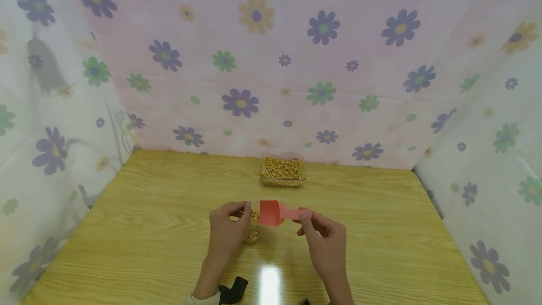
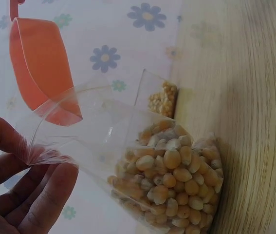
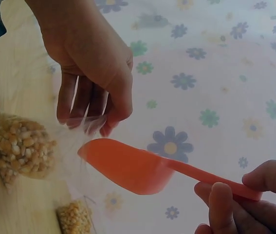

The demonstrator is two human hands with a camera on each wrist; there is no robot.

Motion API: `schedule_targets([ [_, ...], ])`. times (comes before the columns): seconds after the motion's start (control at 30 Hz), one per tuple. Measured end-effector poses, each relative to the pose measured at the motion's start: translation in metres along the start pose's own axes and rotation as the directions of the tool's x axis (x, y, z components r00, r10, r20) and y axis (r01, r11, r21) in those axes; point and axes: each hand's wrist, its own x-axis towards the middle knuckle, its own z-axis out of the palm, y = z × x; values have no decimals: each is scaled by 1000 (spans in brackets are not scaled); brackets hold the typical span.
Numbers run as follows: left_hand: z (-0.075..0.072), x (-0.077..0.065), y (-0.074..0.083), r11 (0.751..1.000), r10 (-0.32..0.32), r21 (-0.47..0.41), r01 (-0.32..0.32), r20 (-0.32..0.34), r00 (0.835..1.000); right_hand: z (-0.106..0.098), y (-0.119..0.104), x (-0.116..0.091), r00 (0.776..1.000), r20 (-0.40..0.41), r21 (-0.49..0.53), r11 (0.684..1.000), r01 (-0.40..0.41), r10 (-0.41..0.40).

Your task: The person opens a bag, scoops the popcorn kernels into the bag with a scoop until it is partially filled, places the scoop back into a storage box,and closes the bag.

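Note:
A clear plastic bag (image 2: 172,180) with corn kernels in its lower part rests on the table. My left hand (image 1: 228,227) pinches the bag's top edge between thumb and fingers. In my right hand (image 1: 326,244) is the handle of a red-orange scoop (image 1: 271,213), gripped by thumb and fingers. The scoop's lip (image 3: 86,148) lies at the mouth of the bag, tilted toward it. In the left wrist view its bowl (image 2: 45,63) shows no kernels inside. Part of the bag is hidden behind the left hand in the head view.
A clear rectangular container (image 1: 282,182) of corn kernels stands at the back of the wooden table (image 1: 360,229). A black curved object (image 1: 234,291) shows by the left wrist. Flower-patterned curtains (image 1: 288,79) enclose the back and both sides.

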Motion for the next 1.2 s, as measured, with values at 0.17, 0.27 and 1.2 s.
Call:
schedule_targets([
  [0.17, 0, 2, -1, 1000, 1, -12, -1, -3, 1000, 2, -5, -2, 1000, 16, -23, 1000, 4, -4],
  [0.27, 0, 3, -2, 1000, 6, -12, -6, -6, 1000, 2, -5, -2, 1000, 17, -35, 999, 4, -4],
  [1.2, 1, 1, -5, 998, 19, -55, -21, -43, 999, -11, 1, 60, 945, -66, -156, 939, 307, -320],
])
